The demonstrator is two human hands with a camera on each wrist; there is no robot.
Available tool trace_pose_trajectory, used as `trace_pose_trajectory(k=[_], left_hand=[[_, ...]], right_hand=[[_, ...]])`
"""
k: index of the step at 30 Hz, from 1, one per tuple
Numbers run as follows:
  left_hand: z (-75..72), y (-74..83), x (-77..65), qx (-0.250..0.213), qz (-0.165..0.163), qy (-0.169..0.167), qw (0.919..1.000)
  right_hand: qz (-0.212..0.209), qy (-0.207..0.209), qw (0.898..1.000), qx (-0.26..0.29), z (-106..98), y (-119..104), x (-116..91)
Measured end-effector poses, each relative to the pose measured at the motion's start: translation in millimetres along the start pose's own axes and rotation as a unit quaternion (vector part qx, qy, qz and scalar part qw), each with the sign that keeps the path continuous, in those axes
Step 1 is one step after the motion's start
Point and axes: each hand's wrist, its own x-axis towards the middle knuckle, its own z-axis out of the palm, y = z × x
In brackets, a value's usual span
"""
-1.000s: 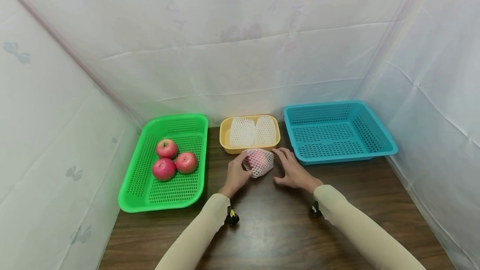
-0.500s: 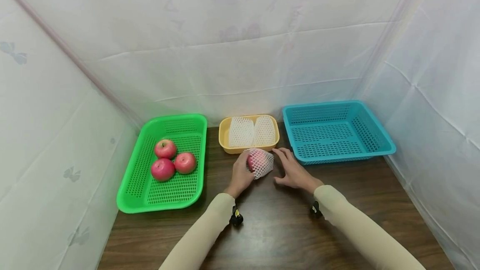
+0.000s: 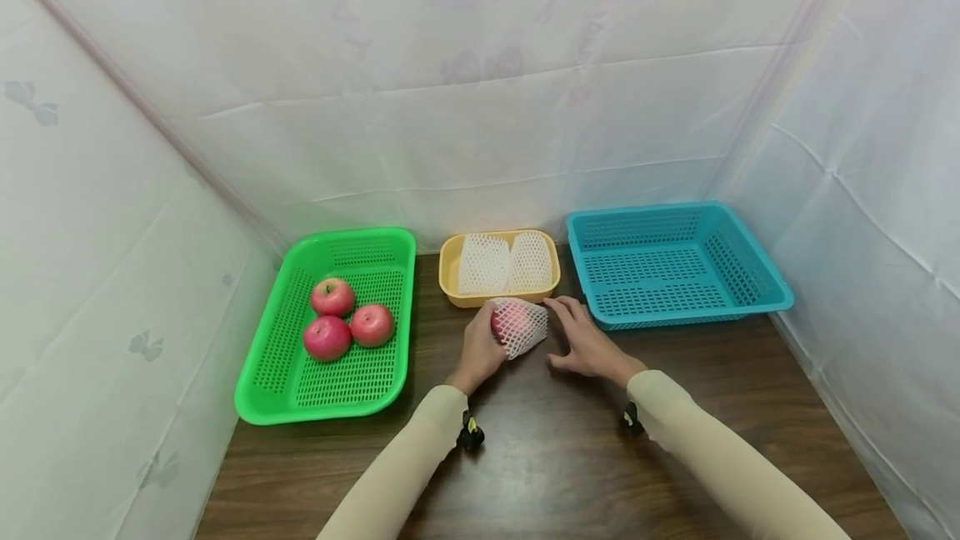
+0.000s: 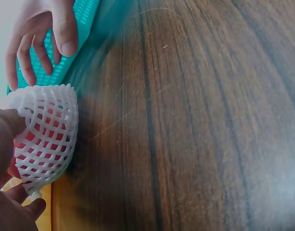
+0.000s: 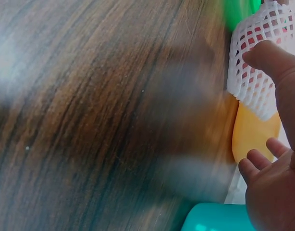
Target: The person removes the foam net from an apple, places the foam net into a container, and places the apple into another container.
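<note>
A red apple (image 3: pixel 501 323) sits inside a white foam net sleeve (image 3: pixel 527 327) on the table, in front of the small yellow basket (image 3: pixel 465 301). My left hand (image 3: pixel 482 352) grips the apple and the sleeve's edge from the left; in the left wrist view its thumb lies on the mesh (image 4: pixel 49 137) and its fingertips show below. Some red skin is bare at the left-hand side. To the right, my right hand (image 3: pixel 587 342) is spread, fingers apart and slightly bent, holding nothing. Its fingertips are near the sleeve, and I cannot tell if they touch it.
Several white foam net sleeves (image 3: pixel 485 263) lie in the yellow basket. On the left, a green basket (image 3: pixel 251 394) holds three apples (image 3: pixel 327 338). A blue basket (image 3: pixel 780 294) stands on the right. White sheeting (image 3: pixel 480 140) encloses the back and sides of the dark wooden table (image 3: pixel 555 457).
My left hand has moved slightly right and closer around the apple, and more of the red skin shows at the left-hand side of the sleeve. The right hand has stayed in place.
</note>
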Motion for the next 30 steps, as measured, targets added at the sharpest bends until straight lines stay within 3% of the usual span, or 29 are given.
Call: trace_pose_trajectory(k=[12,20,30], left_hand=[[-7.9,-5.0,-6.0,-0.005,-0.024,-0.015,0.9996],[-9.9,-4.4,-9.1,-0.002,-0.036,-0.020,0.9991],[-11.0,-4.2,-12.7,-0.004,-0.023,-0.018,0.9995]], right_hand=[[-0.037,0.009,0.999,-0.020,-1,-7,7],[-0.047,-0.012,0.998,-0.035,-1,-13,13],[-0.071,-0.008,0.997,-0.044,0,-15,19]])
